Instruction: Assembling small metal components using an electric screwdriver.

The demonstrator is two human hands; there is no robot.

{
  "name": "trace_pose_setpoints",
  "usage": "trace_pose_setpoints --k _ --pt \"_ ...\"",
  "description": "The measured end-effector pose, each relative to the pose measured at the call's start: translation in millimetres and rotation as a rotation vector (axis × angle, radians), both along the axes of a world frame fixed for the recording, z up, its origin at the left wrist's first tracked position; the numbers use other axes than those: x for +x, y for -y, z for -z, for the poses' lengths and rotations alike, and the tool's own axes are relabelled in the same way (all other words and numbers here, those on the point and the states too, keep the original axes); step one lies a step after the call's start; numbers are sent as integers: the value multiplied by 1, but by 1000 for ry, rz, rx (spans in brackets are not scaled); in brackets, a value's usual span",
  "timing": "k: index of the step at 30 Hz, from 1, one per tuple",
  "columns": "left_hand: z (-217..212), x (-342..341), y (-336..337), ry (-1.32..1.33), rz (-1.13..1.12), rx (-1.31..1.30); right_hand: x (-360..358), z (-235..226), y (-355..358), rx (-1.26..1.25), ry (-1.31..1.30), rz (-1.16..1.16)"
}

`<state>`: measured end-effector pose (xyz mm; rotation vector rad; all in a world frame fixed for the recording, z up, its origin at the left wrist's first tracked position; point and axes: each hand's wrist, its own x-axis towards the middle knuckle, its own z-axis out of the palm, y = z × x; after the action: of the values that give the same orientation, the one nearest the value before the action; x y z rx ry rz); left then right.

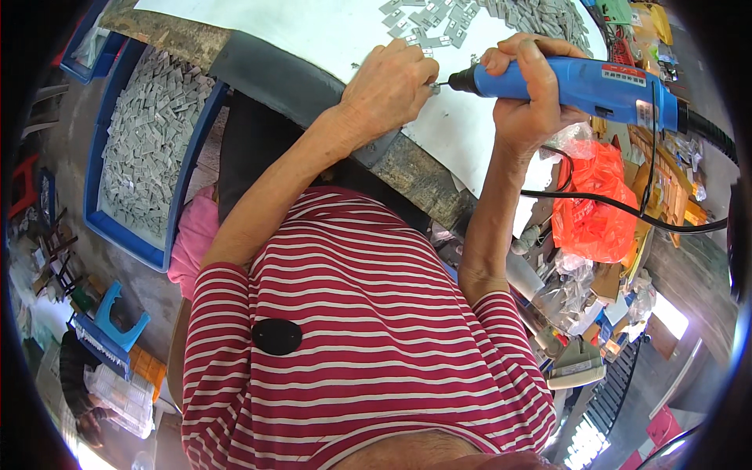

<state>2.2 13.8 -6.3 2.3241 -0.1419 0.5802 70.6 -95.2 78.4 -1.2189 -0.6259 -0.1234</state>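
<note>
Workpiece [435, 89], small and gray, sits at the fingertips of the left hand [388, 90], just beyond the near edge of the table. Left thumb and fingers appear pinched together on it; most of it is hidden, so exact grip points cannot be told. Right hand [533, 90] is wrapped around a blue power tool [580, 82], held roughly level, nose pointing left. Thin bit [445, 83] reaches the workpiece or stops just beside it; contact cannot be confirmed. White sheet [462, 141] lies beneath both hands; scattered gray plates [442, 17] lie on its far part, with a denser pile [548, 19] to the far right. Blue tray [92, 184] at left, below table level, holds many more. Risk, judged: both parts are hand-held with no fixture seen, so a small misalignment could let the bit slip off and strike the left fingertips. Weak pinch plus bit torque might spin the workpiece loose. Too much push could tilt it or mar its face. Black cable [611, 205] runs across the right side near the right forearm; a snag there might pull the tool off line.
</note>
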Motion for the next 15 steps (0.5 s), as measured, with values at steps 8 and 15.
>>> trace_pose_setpoints --k 8,15 --pt "-1 0 0 -40 -2 12 0 1 -1 -5 7 -17" --pt "-1 1 0 -7 2 -8 0 3 0 0 -2 -22"
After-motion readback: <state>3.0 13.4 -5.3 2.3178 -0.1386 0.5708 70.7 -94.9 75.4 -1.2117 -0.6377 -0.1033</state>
